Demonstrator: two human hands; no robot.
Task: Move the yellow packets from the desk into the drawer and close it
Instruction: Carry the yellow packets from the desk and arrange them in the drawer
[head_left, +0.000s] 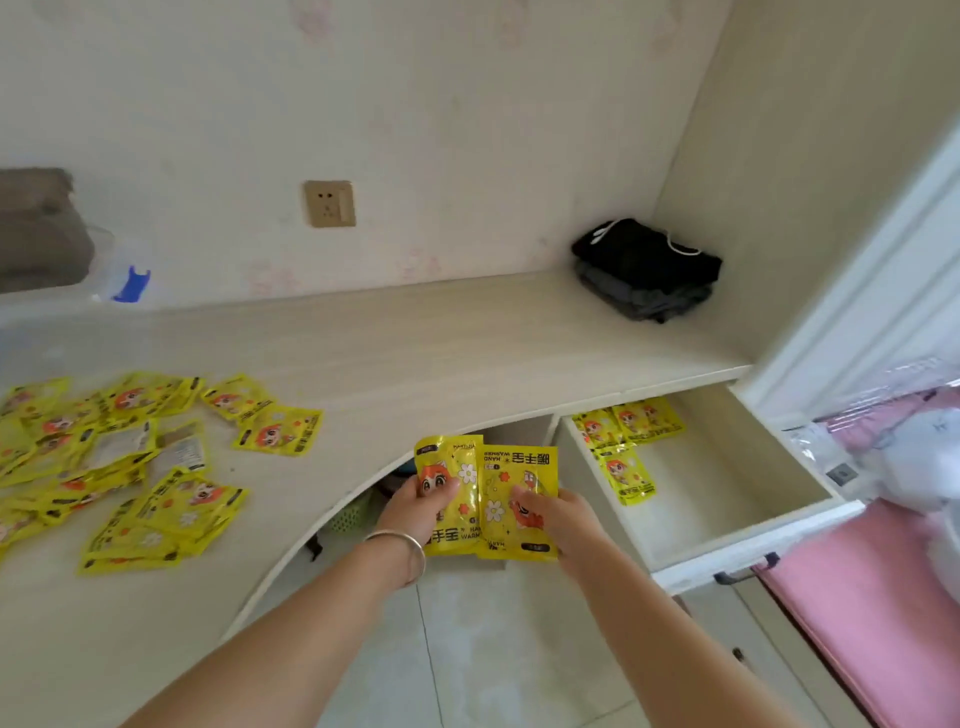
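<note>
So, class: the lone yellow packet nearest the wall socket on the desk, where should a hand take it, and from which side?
Probably pinch the packet by its right edge, coming from above: it lies flat and that edge is free of its neighbours.

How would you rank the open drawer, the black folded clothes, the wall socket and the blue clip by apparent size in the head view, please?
1. Open drawer, largest.
2. Black folded clothes.
3. Wall socket.
4. Blue clip, slightly smaller than the socket; both are far back, so that order is unsure.
</note>
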